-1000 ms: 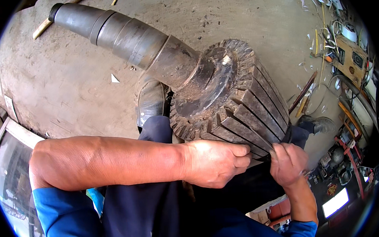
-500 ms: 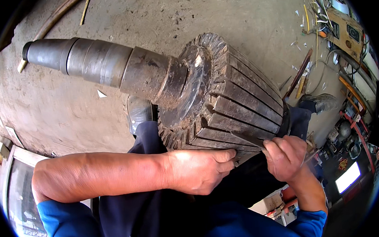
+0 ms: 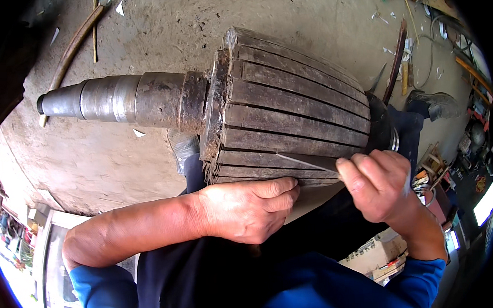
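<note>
A large slotted steel rotor (image 3: 297, 108) lies across in front of me, its stepped shaft (image 3: 108, 100) reaching to the left. Long dark slots run along its rusty drum. My right hand (image 3: 375, 183) is closed around the near end of a thin, pointed metal blade (image 3: 309, 160); its handle, if any, is hidden in the fist. The blade lies slantwise over the near slots, its tip pointing left. Against the drum's near side rests my left hand (image 3: 252, 207), fingers curled and thumb pressed in. What those fingers pinch, if anything, is hidden.
My shoes (image 3: 441, 105) stand on the dusty concrete floor (image 3: 159, 24), which has paper scraps on it. A curved wooden pole (image 3: 76, 48) lies at the far left. Beyond the rotor's right end are a dark, rusty bar (image 3: 396, 60) and loose cables (image 3: 432, 58).
My view has shifted, and the rotor now shows more side-on, with its end face turned away. The blade in my right hand lies flatter across the slots. Both hands keep their grip.
</note>
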Demonstrator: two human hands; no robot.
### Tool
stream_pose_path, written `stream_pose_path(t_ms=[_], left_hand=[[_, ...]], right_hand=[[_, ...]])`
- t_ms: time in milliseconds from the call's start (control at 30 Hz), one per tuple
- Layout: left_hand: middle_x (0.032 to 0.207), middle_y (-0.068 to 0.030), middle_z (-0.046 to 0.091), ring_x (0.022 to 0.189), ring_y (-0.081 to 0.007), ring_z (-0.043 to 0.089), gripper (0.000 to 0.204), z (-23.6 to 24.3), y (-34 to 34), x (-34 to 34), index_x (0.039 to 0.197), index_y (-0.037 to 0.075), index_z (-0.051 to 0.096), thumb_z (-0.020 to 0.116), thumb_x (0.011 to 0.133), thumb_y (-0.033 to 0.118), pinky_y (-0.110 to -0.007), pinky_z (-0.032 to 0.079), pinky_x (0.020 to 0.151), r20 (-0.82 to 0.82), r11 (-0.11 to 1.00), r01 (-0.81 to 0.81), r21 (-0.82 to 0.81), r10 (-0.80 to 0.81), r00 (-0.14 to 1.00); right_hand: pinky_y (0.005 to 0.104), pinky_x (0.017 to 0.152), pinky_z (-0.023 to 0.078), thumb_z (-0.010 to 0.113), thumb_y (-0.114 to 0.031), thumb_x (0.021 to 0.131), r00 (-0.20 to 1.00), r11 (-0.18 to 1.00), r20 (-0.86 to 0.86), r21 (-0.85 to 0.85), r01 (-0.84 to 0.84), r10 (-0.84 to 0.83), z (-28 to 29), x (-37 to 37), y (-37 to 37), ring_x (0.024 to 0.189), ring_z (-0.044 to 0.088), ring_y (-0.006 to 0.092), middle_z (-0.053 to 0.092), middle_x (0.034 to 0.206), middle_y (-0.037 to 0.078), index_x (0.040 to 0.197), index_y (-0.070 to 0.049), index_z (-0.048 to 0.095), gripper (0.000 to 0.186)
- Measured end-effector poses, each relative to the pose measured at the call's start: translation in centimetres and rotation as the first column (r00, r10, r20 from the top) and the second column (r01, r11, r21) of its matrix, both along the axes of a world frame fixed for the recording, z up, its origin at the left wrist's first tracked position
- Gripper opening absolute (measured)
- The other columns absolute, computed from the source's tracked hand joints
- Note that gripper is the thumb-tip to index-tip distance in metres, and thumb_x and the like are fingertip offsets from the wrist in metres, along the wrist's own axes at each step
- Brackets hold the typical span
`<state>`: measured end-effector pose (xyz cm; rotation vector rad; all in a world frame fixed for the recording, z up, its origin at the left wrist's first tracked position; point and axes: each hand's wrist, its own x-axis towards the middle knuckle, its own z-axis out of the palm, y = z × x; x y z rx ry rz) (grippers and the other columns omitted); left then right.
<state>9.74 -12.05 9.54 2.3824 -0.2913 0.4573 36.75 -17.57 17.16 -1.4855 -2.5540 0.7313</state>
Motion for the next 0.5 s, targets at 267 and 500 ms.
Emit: stream_pose_path(t_ms=[267, 500], left_hand=[[0.085, -0.0024, 0.065, 0.102, -0.0232, 0.064, 0.014, 0.1, 0.0, -0.2, 0.074, 0.011, 0.068, 0.066, 0.076, 0.025, -0.038, 0.05, 0.109, -0.002, 0.999, -0.03, -0.016, 0.03, 1.0], [0.097, -0.0063, 0.072, 0.1, -0.0243, 0.07, 0.012, 1.6, 0.6, -1.2, 0.087, 0.009, 0.07, 0.069, 0.078, 0.017, -0.037, 0.057, 0.086, 0.127, 0.936, -0.338, -0.101, 0.35, 0.928]], right_hand=[[0.0308, 0.047, 0.043, 0.065, -0.024, 0.076, 0.994, 0.996, -0.087, 0.068, 0.065, -0.059, -1.5, -5.9, 3.3, 0.056, 0.051, 0.0157, 0.053, 0.076, 0.002, 0.103, -0.001, 0.071, 0.036], [0.0318, 0.05, 0.049, 0.066, -0.017, 0.081, 0.985, 0.993, -0.131, 0.017, 0.113, -0.11, 0.1, -4.5, 3.4, 0.062, 0.06, 0.0178, 0.053, 0.078, 0.005, 0.097, -0.002, 0.068, 0.022]])
